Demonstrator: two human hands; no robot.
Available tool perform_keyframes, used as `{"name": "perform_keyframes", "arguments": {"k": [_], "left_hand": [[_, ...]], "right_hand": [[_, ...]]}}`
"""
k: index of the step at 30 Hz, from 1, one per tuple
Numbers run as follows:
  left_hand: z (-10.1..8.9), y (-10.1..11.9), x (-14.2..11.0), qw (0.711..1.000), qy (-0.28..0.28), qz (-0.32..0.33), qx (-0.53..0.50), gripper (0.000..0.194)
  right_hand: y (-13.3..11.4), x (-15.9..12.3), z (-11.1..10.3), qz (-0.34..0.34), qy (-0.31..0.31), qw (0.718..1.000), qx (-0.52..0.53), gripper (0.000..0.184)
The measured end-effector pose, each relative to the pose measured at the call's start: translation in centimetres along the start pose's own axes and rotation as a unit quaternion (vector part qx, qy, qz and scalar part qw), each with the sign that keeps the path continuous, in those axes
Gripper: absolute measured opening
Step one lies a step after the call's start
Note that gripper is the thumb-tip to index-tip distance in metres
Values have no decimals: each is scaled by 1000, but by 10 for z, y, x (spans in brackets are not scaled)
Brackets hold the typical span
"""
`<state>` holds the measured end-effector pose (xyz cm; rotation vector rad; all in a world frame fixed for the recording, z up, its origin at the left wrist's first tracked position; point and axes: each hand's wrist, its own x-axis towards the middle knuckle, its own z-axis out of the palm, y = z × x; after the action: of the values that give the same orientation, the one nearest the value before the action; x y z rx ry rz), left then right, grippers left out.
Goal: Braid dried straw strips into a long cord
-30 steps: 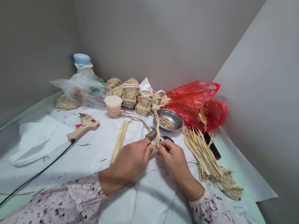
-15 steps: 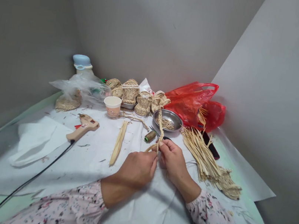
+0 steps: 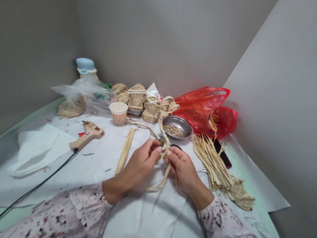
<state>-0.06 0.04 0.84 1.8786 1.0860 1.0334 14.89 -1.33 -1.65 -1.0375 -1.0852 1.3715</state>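
Note:
A pale straw braid (image 3: 165, 135) runs down from beside the metal bowl to my fingers, with loose strands hanging below them. My right hand (image 3: 181, 167) pinches the lower end of the braid between thumb and fingers. Close by on the left, my left hand (image 3: 144, 160) is closed on a straw strand at the braid's side. Just beyond my left fingertips is a small dark spool (image 3: 161, 141), partly covered by the hand. Part of a black scissor handle (image 3: 177, 147) shows behind my right hand.
A glue gun (image 3: 88, 137) with its cord lies left. A flat straw strip (image 3: 125, 150) lies nearer the middle. Behind stand a paper cup (image 3: 118, 113), woven straw pieces (image 3: 137, 96) and a metal bowl (image 3: 185, 125). To the right are a straw bundle (image 3: 214, 165) and red bag (image 3: 199, 105).
My left hand has moved up and away from me, opening its former fist into a pinch. Loose strands now hang below the hands. The braid's upper part has swung left.

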Motion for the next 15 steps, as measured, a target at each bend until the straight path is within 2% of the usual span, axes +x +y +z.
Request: {"name": "perform_keyframes", "arguments": {"k": [3,5,10,15], "left_hand": [[3,-8,4,992,-95,-42,-67,29],[4,-9,4,985,-145,-61,-67,32],[-2,-9,7,985,-167,-42,-7,32],[-7,-16,12,978,-195,-68,-27,35]], "right_hand": [[0,0,-1,-8,-28,999,-31,21],[0,0,-3,-13,-36,997,-66,19],[-3,1,-7,-17,-38,986,-164,17],[-13,0,-10,-76,-49,965,-248,21]]}}
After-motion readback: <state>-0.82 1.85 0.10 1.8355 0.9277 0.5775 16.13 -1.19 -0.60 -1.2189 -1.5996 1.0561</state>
